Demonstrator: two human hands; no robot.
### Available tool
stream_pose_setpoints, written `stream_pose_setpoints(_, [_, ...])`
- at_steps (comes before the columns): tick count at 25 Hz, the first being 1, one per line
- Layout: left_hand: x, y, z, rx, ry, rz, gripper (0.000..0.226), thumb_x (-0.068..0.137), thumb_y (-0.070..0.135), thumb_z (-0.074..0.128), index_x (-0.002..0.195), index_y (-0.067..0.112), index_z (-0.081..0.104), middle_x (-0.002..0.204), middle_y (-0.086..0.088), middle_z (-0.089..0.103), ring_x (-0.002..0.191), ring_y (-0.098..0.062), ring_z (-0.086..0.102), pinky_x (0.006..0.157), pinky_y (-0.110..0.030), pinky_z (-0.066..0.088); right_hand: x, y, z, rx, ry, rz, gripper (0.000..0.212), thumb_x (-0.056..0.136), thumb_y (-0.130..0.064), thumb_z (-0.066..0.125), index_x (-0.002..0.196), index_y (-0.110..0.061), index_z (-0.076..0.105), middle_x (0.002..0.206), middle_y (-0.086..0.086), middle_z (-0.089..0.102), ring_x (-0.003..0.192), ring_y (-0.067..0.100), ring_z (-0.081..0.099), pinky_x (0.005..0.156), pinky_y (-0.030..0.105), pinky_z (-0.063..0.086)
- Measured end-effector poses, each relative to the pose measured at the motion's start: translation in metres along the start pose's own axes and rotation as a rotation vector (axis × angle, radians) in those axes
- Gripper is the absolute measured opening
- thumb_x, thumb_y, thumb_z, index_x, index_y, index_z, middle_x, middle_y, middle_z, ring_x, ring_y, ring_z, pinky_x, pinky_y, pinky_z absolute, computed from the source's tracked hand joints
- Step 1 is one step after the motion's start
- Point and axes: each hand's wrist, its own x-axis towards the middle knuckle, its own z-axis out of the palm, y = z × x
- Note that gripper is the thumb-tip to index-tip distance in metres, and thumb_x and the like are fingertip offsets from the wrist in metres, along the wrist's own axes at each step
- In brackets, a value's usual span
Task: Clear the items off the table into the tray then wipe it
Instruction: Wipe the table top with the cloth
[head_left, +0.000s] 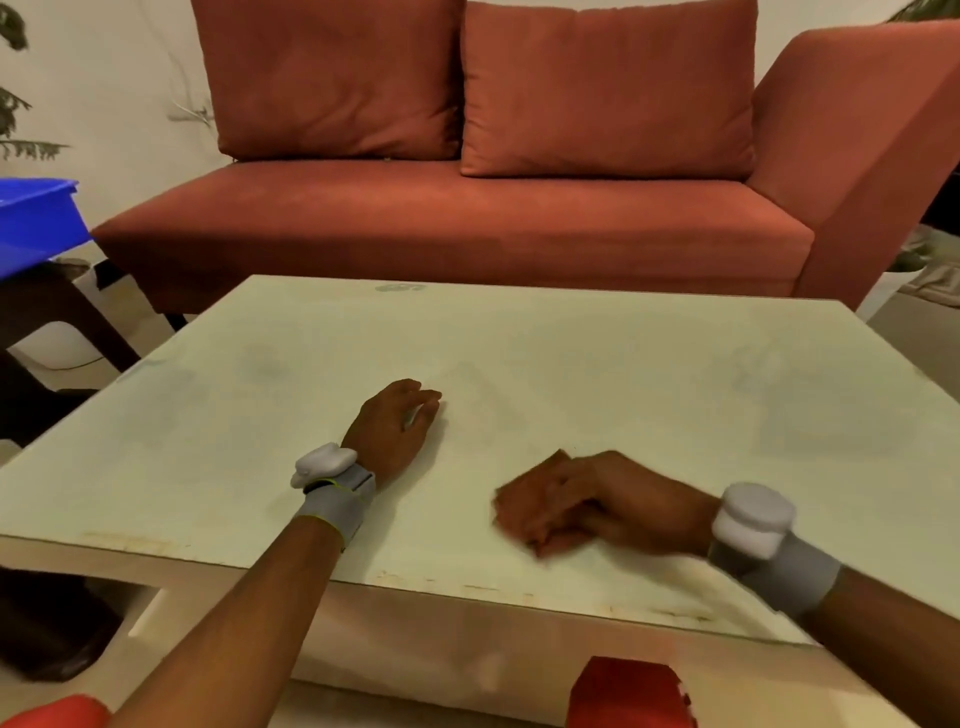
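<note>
My left hand (397, 426) rests palm down on the pale green table top (675, 395), left of centre, holding nothing. Nearer the front edge, my right hand (618, 499) is blurred with motion and presses on a reddish-brown cloth (524, 501) that lies flat on the table. The cloth sticks out to the left of my fingers. A blue tray (36, 218) stands on a dark side table at the far left, partly cut off by the frame; its contents are hidden. No loose items show on the table.
A rust-red sofa (467, 228) with two cushions runs behind the table. The dark side table (47, 312) stands off the table's left corner. Red shapes (628, 691) sit below the front edge. Plants stand by the left wall.
</note>
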Motion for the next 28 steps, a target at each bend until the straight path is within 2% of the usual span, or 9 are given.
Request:
stream_pose_setpoints(3, [0.002, 0.005, -0.002, 0.073, -0.031, -0.04, 0.038, 0.099, 0.04, 0.038, 0.117, 0.019, 0.065, 0.132, 0.002, 0.053, 0.122, -0.02, 0.049, 0.096, -0.023, 0.031, 0.034, 0.04, -0.019, -0.146, 0.272, 0.076, 0.026, 0.081, -0.017, 0.071, 0.107, -0.017, 0.072, 0.109, -0.003, 0.071, 0.108, 0.01, 0.064, 0.098, 0.029, 0.049])
stream_pose_setpoints(5, [0.001, 0.008, -0.001, 0.109, -0.035, -0.032, 0.041, 0.1, 0.041, 0.034, 0.113, 0.017, 0.064, 0.127, 0.003, 0.054, 0.117, -0.021, 0.052, 0.091, -0.023, 0.032, 0.068, 0.044, -0.006, -0.082, 0.358, 0.132, 0.024, 0.081, -0.014, 0.071, 0.104, -0.01, 0.073, 0.104, 0.007, 0.072, 0.104, 0.021, 0.066, 0.099, 0.03, 0.048])
stream_pose_setpoints(8, [0.0, 0.01, 0.0, 0.147, -0.065, -0.034, 0.047, 0.098, 0.048, 0.028, 0.115, 0.018, 0.061, 0.126, 0.003, 0.052, 0.112, -0.022, 0.054, 0.092, -0.027, 0.037, 0.075, 0.026, 0.017, 0.062, 0.235, 0.071, 0.023, 0.082, -0.006, 0.069, 0.105, -0.007, 0.072, 0.114, 0.004, 0.069, 0.109, 0.007, 0.06, 0.101, 0.013, 0.042])
stream_pose_setpoints(11, [-0.002, 0.012, 0.001, 0.218, -0.089, 0.009, 0.063, 0.089, 0.059, 0.016, 0.122, 0.022, 0.056, 0.132, 0.002, 0.047, 0.114, -0.021, 0.054, 0.093, -0.028, 0.04, 0.037, 0.025, -0.001, 0.017, -0.014, -0.04, 0.024, 0.083, 0.0, 0.065, 0.103, -0.012, 0.073, 0.114, -0.019, 0.058, 0.107, -0.022, 0.049, 0.091, -0.001, 0.037])
stream_pose_setpoints(12, [-0.002, 0.012, 0.002, 0.221, -0.088, -0.003, 0.061, 0.09, 0.057, 0.017, 0.122, 0.022, 0.055, 0.132, 0.002, 0.046, 0.113, -0.021, 0.054, 0.092, -0.028, 0.04, 0.032, 0.03, -0.013, -0.038, -0.047, -0.068, 0.023, 0.083, -0.005, 0.066, 0.102, -0.015, 0.073, 0.112, -0.022, 0.058, 0.105, -0.024, 0.049, 0.089, 0.0, 0.038])
stream_pose_setpoints(16, [-0.001, 0.012, 0.002, 0.241, -0.066, 0.027, 0.056, 0.092, 0.057, 0.014, 0.115, 0.025, 0.054, 0.125, 0.004, 0.046, 0.103, -0.022, 0.056, 0.085, -0.032, 0.044, 0.085, 0.069, -0.028, -0.236, 0.228, 0.088, 0.021, 0.084, -0.028, 0.068, 0.102, -0.017, 0.073, 0.104, 0.0, 0.073, 0.1, 0.019, 0.068, 0.09, 0.017, 0.044])
stream_pose_setpoints(19, [-0.003, 0.008, 0.001, 0.219, -0.065, 0.023, 0.047, 0.097, 0.049, 0.02, 0.118, 0.024, 0.054, 0.13, 0.004, 0.045, 0.11, -0.021, 0.055, 0.09, -0.035, 0.045, 0.122, 0.044, 0.007, -0.081, 0.249, 0.187, 0.022, 0.084, -0.025, 0.068, 0.101, -0.012, 0.073, 0.106, 0.008, 0.072, 0.102, 0.024, 0.065, 0.095, 0.034, 0.048])
stream_pose_setpoints(23, [-0.003, 0.007, 0.002, 0.211, -0.078, 0.03, 0.046, 0.1, 0.045, 0.024, 0.13, 0.018, 0.047, 0.138, 0.001, 0.042, 0.12, -0.023, 0.05, 0.097, -0.032, 0.04, 0.058, 0.025, 0.006, -0.09, 0.069, 0.007, 0.019, 0.083, -0.014, 0.069, 0.102, -0.013, 0.073, 0.117, 0.001, 0.068, 0.114, 0.002, 0.056, 0.098, 0.007, 0.039])
stream_pose_setpoints(28, [-0.004, 0.009, 0.004, 0.225, -0.058, 0.084, 0.053, 0.099, 0.043, 0.027, 0.141, 0.011, 0.03, 0.142, -0.008, 0.042, 0.123, -0.027, 0.048, 0.1, -0.033, 0.036, 0.093, 0.079, -0.035, -0.077, 0.467, 0.41, 0.025, 0.084, -0.009, 0.067, 0.108, -0.008, 0.07, 0.114, 0.01, 0.069, 0.113, 0.024, 0.062, 0.1, 0.013, 0.039])
